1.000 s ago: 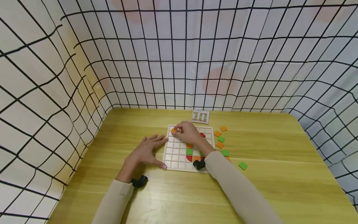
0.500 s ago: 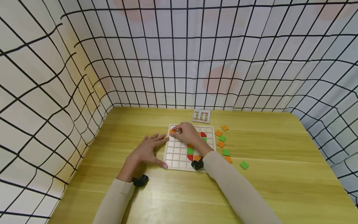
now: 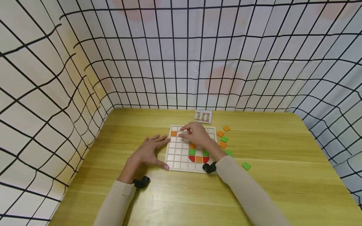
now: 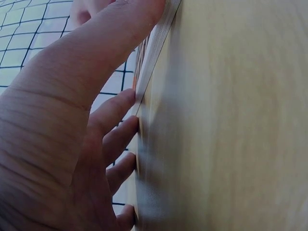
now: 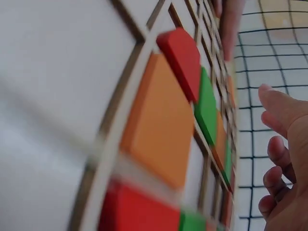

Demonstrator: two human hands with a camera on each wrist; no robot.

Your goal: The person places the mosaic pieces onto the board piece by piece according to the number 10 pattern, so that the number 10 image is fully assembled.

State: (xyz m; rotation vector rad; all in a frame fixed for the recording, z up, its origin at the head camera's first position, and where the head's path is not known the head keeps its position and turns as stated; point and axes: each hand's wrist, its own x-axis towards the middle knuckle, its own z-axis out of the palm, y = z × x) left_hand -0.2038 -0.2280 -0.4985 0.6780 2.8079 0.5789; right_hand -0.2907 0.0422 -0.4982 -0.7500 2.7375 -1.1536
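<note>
A white gridded board (image 3: 178, 158) lies on the table. My left hand (image 3: 148, 153) rests spread at its left side, thumb at the near corner and index fingertip at the edge. An orange square tile (image 3: 173, 133) sits in a cell near the board's far left corner. Just right of that tile, my right hand (image 3: 197, 135) hovers over the board with thumb and index finger apart, holding nothing. In the right wrist view its other fingers curl loosely. A red rounded tile (image 5: 183, 57), an orange tile (image 5: 161, 120) and a green tile (image 5: 206, 108) sit in cells; my right forearm hides others.
Loose orange tiles (image 3: 222, 145) and green tiles (image 3: 224, 139) lie scattered right of the board, with one green tile (image 3: 246, 165) farther out. A small pattern card (image 3: 203, 116) lies beyond the board. Black-lined netting (image 3: 181, 70) surrounds the wooden table (image 3: 169, 201).
My right hand has set the orange tile into a far-left cell, let go and moved a little to the right. My left hand has stayed at the board's edge.
</note>
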